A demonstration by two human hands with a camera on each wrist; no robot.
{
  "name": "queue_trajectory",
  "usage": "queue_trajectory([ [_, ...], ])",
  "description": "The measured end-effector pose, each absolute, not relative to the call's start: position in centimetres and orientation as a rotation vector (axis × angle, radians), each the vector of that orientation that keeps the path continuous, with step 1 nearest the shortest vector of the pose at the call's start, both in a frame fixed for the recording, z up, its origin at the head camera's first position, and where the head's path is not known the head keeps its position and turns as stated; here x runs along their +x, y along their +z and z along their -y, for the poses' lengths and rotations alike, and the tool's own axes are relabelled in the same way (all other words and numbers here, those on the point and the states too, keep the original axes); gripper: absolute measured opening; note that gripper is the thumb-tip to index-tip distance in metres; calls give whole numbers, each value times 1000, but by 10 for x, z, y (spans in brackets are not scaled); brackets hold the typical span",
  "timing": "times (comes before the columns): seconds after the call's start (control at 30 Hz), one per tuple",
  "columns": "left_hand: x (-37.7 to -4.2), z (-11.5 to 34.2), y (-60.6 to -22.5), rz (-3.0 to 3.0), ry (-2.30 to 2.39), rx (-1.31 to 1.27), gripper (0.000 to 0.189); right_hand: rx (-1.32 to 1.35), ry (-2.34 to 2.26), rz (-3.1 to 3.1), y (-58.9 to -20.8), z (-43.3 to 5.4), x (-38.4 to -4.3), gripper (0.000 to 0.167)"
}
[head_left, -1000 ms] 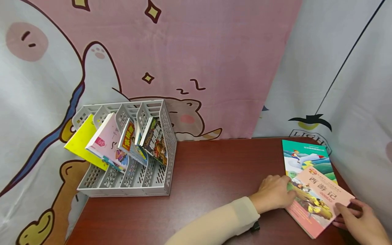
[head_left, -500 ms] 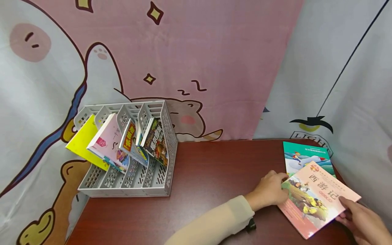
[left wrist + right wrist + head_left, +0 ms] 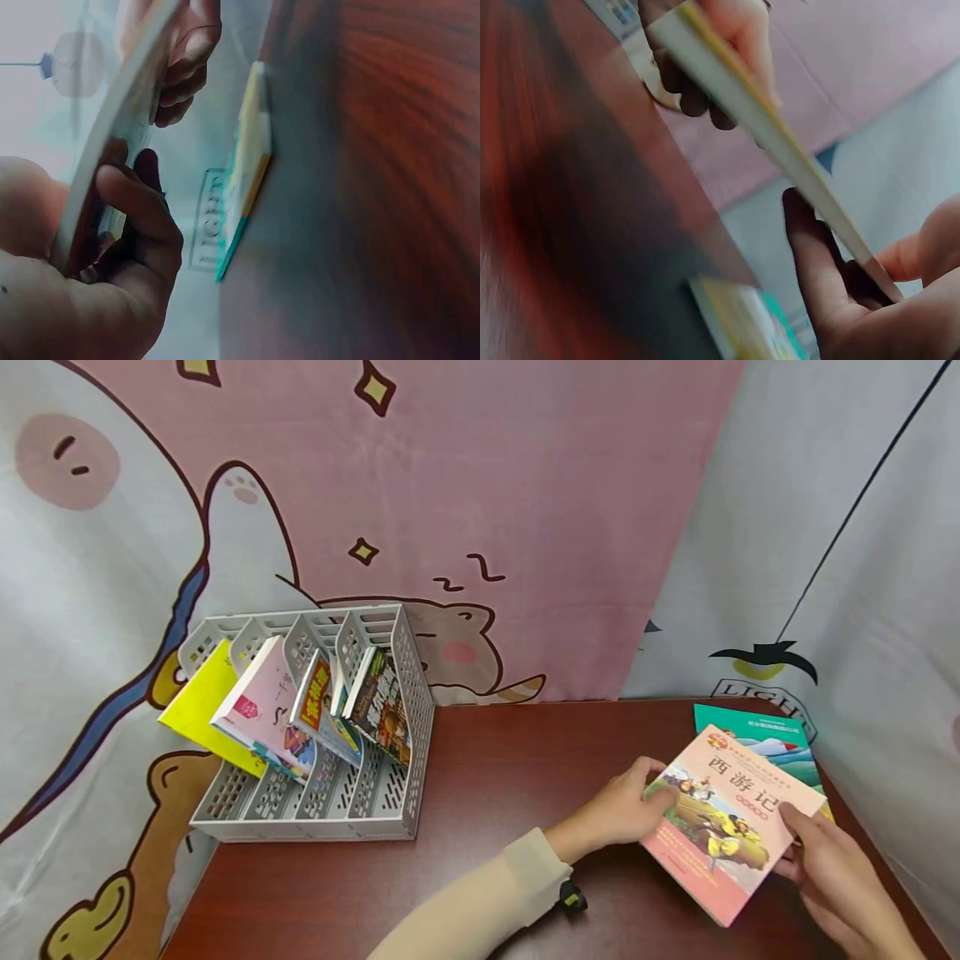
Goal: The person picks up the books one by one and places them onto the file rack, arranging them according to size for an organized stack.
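A pink-covered book [image 3: 731, 827] with a yellow and green picture is held above the table by both hands. My left hand [image 3: 622, 806] grips its left edge, thumb on the cover and fingers beneath. On the opposite edge my right hand [image 3: 832, 864] pinches it the same way. Both wrist views show the book edge-on, with the fingers under it and a gap down to the table. A green-covered book [image 3: 757, 722] lies on the table behind it, partly hidden by the pink one.
At the left of the dark red table [image 3: 517, 777] stands a grey divided book rack [image 3: 307, 831]. Several books lean in its slots, among them a yellow book [image 3: 213, 710] and a pale pink book [image 3: 262, 706]. A patterned cloth [image 3: 525, 527] hangs behind the table.
The pink book has come up off the green one and moved left and toward the back, with both hands holding it. The green book and the rack have stayed put.
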State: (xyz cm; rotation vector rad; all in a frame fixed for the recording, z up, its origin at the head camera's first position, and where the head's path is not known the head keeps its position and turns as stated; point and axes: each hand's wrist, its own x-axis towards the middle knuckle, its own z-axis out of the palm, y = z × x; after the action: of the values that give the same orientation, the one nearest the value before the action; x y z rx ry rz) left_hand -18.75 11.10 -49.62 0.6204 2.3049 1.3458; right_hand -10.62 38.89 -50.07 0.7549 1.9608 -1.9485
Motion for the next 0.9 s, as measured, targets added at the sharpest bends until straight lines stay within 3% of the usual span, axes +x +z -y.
queue_trajectory([
  [0.2,-197,-68,-486,-2210,1514,535,47,549,-1992,-2019,-485,-346,-122,89],
  [0.47,-202,-21,-478,-2068,1696,443,34,394,-1929,-2196,-468,-286,-146,84],
  [0.9,-194,12,-477,-2030,1931,320,30,442,-2142,-2117,-464,-212,-178,71],
])
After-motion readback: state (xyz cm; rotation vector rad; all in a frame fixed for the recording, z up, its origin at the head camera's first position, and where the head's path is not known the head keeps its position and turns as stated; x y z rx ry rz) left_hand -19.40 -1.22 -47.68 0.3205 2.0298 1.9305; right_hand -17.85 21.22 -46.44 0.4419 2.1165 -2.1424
